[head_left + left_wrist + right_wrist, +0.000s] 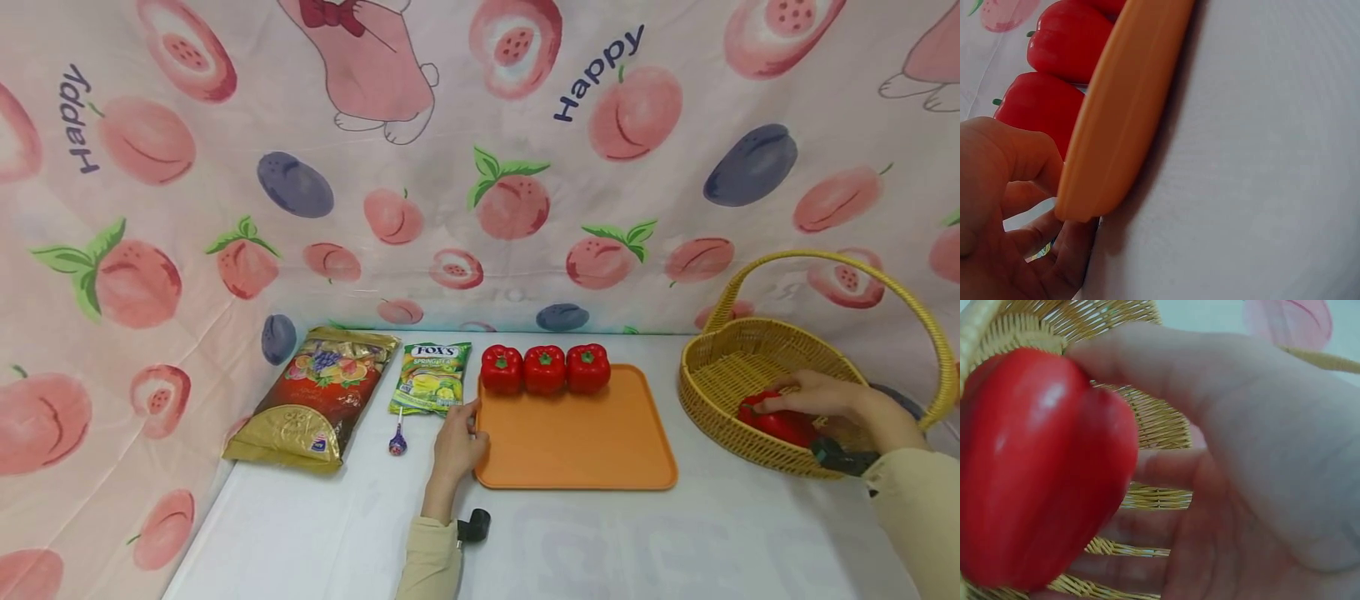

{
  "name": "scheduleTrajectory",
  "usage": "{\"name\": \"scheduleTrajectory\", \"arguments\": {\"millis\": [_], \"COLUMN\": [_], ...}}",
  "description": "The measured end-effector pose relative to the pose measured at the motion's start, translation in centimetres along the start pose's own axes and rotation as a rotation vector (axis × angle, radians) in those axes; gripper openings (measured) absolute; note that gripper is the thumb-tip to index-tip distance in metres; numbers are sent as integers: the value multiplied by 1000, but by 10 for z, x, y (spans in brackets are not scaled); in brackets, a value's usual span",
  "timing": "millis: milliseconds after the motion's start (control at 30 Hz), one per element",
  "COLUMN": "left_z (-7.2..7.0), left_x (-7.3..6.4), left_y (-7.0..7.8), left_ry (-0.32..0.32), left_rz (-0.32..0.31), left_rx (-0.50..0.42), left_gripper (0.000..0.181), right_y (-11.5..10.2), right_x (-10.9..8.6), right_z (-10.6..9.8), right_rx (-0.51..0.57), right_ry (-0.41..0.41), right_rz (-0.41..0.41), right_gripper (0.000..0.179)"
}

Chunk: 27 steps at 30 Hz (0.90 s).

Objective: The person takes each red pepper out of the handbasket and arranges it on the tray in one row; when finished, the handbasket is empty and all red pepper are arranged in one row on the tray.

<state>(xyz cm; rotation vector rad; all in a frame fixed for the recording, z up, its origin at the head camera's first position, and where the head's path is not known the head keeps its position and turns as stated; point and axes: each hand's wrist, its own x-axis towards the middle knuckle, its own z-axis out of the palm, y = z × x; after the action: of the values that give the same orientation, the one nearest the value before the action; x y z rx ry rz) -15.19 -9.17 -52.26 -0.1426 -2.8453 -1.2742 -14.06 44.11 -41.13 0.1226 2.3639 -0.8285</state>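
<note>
My left hand [456,446] grips the left edge of the orange tray [577,446]. In the left wrist view the thumb lies over the tray's rim [1116,119] and other fingers sit against its outer side. Three red bell peppers [545,369] stand in a row along the tray's back edge, green stems showing. At the far right, my right hand [832,396] reaches into the yellow wicker basket [705,392] and holds a red bell pepper [1029,469], thumb on one side and fingers round the other. More red shows behind it; whether that is another pepper I cannot tell.
Left of the tray lie a green Fox's candy bag [431,379], a lollipop [397,437] in a purple wrapper and a larger red-and-gold bag [315,400]. The basket's tall handle [832,257] arches above the right hand. A fruit-print cloth [450,167] hangs behind the white table.
</note>
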Motion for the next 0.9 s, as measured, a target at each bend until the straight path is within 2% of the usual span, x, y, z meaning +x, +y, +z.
{"name": "scheduleTrajectory", "arguments": {"millis": [167, 267, 467, 700, 900], "left_z": [0, 0, -1, -1, -2], "left_x": [0, 0, 0, 1, 0], "left_y": [0, 0, 0, 0, 2], "left_ry": [-6, -9, -12, -17, -19], "left_rz": [-14, -14, -17, -22, -20], "left_rx": [-3, -3, -6, -7, -11], "left_gripper": [55, 55, 55, 55, 56], "right_y": [4, 4, 0, -1, -12], "right_x": [3, 4, 3, 5, 8], "right_z": [3, 5, 10, 17, 23], "right_rx": [93, 100, 135, 270, 381], "right_ry": [25, 59, 150, 245, 298], "right_rz": [-81, -119, -157, -234, -240], "right_gripper": [84, 79, 75, 69, 73]}}
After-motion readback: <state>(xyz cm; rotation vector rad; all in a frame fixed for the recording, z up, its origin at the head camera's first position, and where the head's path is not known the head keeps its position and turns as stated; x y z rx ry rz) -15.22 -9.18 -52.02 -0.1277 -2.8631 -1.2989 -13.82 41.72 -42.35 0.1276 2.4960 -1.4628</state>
